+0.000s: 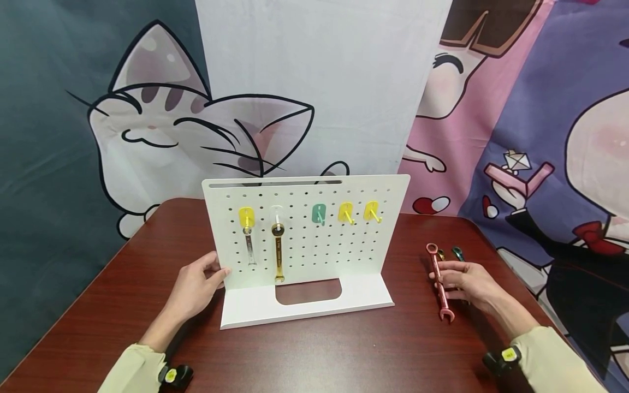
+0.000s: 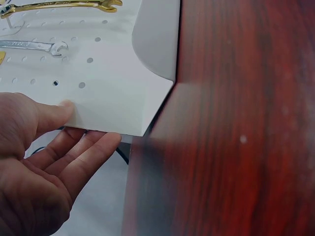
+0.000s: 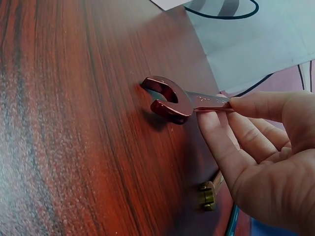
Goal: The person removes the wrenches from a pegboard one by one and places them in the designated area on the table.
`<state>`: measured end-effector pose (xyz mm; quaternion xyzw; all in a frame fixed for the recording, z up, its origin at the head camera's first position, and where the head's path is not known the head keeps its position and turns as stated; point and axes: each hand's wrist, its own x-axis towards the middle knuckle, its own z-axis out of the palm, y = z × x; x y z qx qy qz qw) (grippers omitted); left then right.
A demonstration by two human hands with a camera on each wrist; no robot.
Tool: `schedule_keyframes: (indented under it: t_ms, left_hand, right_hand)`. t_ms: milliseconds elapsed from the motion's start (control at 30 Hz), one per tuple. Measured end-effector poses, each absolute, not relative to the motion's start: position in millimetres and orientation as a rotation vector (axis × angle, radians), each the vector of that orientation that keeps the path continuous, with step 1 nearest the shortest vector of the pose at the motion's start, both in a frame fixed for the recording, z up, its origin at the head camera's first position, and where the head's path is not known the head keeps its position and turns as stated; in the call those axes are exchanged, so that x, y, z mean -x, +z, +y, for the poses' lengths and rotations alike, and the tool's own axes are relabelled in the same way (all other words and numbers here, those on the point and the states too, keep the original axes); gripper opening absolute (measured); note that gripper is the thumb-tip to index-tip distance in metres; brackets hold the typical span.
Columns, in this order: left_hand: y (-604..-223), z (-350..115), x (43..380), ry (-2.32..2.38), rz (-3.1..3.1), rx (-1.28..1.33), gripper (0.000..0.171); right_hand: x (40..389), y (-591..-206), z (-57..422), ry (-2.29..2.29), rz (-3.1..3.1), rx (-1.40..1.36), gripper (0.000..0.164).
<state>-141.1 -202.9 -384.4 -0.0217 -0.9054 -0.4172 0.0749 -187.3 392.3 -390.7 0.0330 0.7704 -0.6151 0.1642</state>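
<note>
My left hand (image 1: 199, 284) grips the left edge of a white pegboard stand (image 1: 304, 256), thumb on the front face and fingers behind. On the board's left part hang a silver wrench (image 1: 249, 248) from a yellow hook and a gold wrench (image 1: 278, 254) from a clear hook. At the right, my right hand (image 1: 469, 284) pinches a red combination wrench (image 1: 439, 281) between thumb and fingers, its open end towards me. In the right wrist view this open end (image 3: 170, 98) shows close over the table. Beyond that hand lie a green wrench (image 1: 458, 253) and a gold-coloured one (image 3: 207, 196), both partly hidden.
A green hook (image 1: 319, 213) and two yellow hooks, one at the far right (image 1: 372, 211), sit bare on the board. The stand rests on a dark red wooden table (image 1: 304, 355). Behind it hangs a cloth with cartoon figures (image 1: 157, 136).
</note>
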Motion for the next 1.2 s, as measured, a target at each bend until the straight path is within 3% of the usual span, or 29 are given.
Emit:
schedule_keyframes:
  t_ms: [533, 1200]
  left_hand:
    - [-383.6, -202.3, 140.2, -1.253, -2.722, 0.06, 0.015]
    - [-383.7, -202.8, 140.0, -1.249, -2.721, 0.067, 0.013]
  right_hand:
    - [190.5, -392.1, 397.8, -1.675, 2.267, -0.108, 0.051]
    - [195.3, -398.4, 405.1, -1.663, 2.269, -0.145, 0.047]
